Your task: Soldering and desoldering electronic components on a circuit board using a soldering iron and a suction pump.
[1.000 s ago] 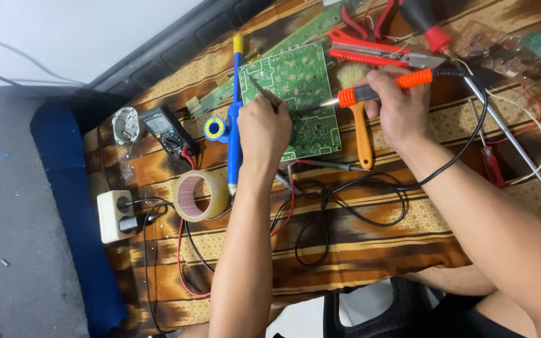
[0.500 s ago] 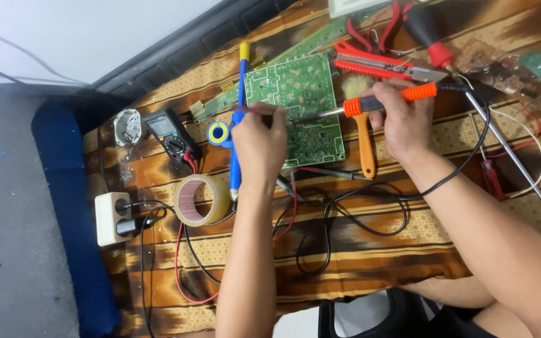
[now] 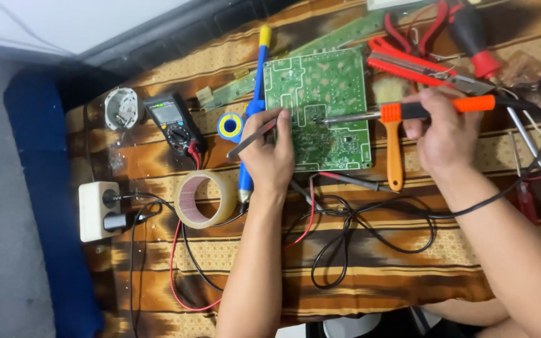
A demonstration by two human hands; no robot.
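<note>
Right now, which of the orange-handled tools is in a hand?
The soldering iron, held by the right hand with its tip on the green board. The orange-handled brush lies untouched on the cloth beside the board.

Green circuit board [image 3: 330, 109]: roughly square, lying flat on the patterned cloth, upper centre of the frame, solder side up with pale traces and small dark parts.

Soldering iron [image 3: 408, 112]: orange and black handle, metal shaft, lying near horizontal across the board's right edge, tip at the board's middle; black cord trails off right.

Tweezers [image 3: 255, 134]: slim, dark metal, angled, points toward the board's left-centre area.
</note>
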